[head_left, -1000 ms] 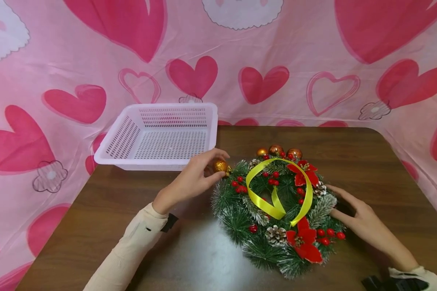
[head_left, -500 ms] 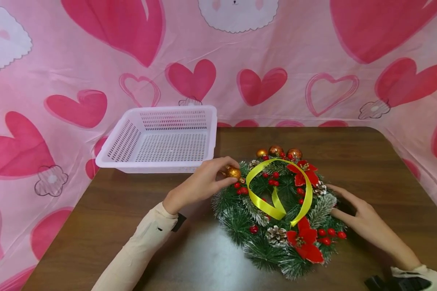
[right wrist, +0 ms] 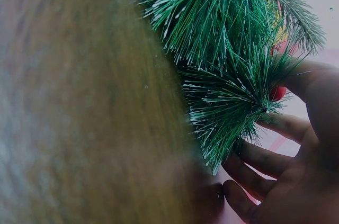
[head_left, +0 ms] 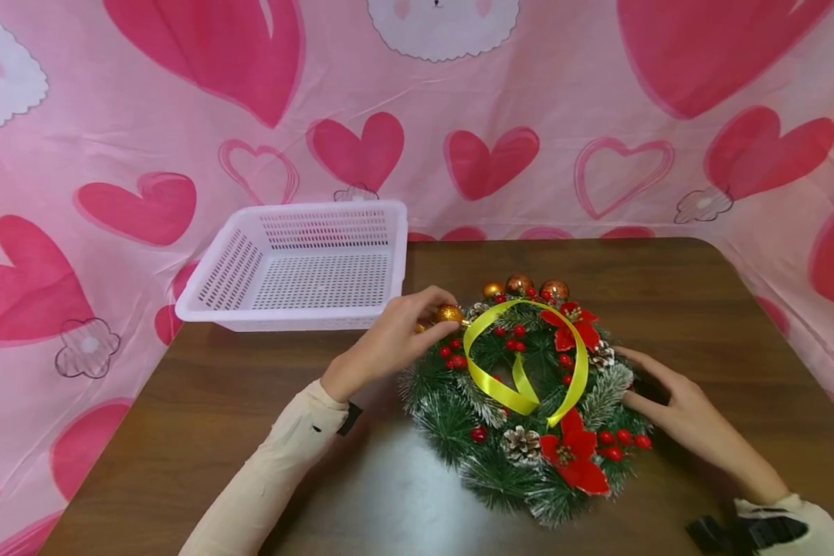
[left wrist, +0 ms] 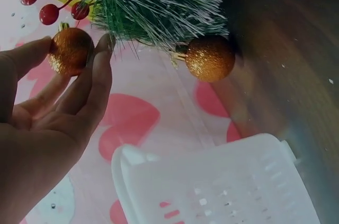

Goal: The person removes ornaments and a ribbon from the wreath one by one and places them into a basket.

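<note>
A green wreath (head_left: 452, 425) with red berries, pine cones, red flowers and a yellow ribbon (head_left: 479, 371) lies on the table. At its upper left edge my left hand (head_left: 385, 336) pinches a glittery gold bauble (head_left: 449, 313) between thumb and fingertips. The left wrist view shows this bauble (left wrist: 71, 52) close up, and a second gold bauble (left wrist: 210, 59) at the greenery's edge, apart from the fingers. My right hand (head_left: 691, 413) holds the wreath's right edge, its thumb and fingers spread around the green needles (right wrist: 228, 91). Some fingertips are hidden in the greenery.
A white perforated plastic basket (head_left: 292, 316) stands at the back left of the brown wooden table (head_left: 250, 386). Several copper and gold baubles (head_left: 519, 285) sit along the wreath's far edge. A pink cloth with hearts (head_left: 493, 85) hangs behind the table.
My left hand has shifted right along the wreath's upper left edge, and the bauble at its fingertips is farther right. A second gold bauble shows below the hand. My right hand stays at the wreath.
</note>
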### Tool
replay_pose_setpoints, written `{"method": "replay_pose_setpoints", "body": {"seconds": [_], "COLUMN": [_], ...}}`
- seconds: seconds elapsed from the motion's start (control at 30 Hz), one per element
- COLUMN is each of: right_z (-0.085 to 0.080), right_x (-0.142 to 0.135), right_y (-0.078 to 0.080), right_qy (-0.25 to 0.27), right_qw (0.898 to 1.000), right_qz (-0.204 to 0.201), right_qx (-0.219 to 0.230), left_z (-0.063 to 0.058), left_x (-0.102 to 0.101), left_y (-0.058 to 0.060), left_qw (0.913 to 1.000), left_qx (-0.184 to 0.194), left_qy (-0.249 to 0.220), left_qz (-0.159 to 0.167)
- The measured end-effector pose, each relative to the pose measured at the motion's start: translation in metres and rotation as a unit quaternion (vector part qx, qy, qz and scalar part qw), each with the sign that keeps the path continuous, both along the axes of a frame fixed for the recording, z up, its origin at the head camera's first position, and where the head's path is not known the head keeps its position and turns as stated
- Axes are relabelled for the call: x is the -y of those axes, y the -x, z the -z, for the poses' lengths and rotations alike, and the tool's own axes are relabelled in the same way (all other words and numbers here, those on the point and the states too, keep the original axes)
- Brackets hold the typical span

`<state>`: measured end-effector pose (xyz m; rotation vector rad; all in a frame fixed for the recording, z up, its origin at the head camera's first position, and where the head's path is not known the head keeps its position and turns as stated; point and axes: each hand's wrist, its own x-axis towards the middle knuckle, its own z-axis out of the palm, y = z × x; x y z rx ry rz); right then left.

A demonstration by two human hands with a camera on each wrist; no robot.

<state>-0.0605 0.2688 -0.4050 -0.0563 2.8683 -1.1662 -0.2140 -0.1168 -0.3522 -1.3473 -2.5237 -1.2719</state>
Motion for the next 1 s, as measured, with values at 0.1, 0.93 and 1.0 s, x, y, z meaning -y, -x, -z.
{"method": "replay_pose_setpoints", "body": {"seconds": [0.1,0.93,1.0], "right_z": [0.000,0.013,0.013], "right_x": [0.001,0.011,0.010], "right_y": [0.001,0.000,-0.001], "right_qy": [-0.001,0.156,0.186], "right_qw": [1.000,0.986,0.982], "right_qz": [-0.001,0.019,0.025], "right_qx": [-0.001,-0.052,-0.025], "left_z": [0.000,-0.026,-0.028], "left_x": [0.005,0.099,0.105], "left_y": [0.000,0.021,0.023], "left_qw": [0.9996,0.9774,0.9758], "left_qx": [0.001,-0.016,0.003], "left_qy": [-0.020,-0.135,-0.143], "left_qz": [-0.021,-0.162,-0.165]}}
